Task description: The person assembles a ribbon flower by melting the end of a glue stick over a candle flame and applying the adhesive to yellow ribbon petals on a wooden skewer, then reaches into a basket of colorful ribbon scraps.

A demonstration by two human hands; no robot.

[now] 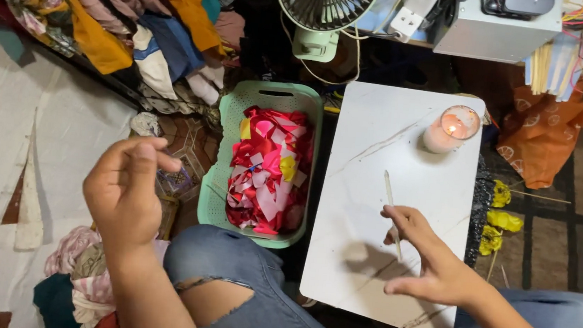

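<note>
The right hand (431, 257) holds a thin pale wooden stick (391, 208) over the small white marble-pattern counter (376, 157). The thumb and first fingers make the grip, closed on the lower part of the stick, and the upper end points away toward a lit white candle in a round glass jar (451, 129) at the far right corner of the counter. The left hand (124, 188) is raised above the floor, left of the knee in torn blue jeans (238, 286); its fingertips are pinched together, but I cannot tell if something is between them. Between the hands stands a mint green plastic basket (223, 179) full of red, pink and yellow petal pieces (270, 169).
</note>
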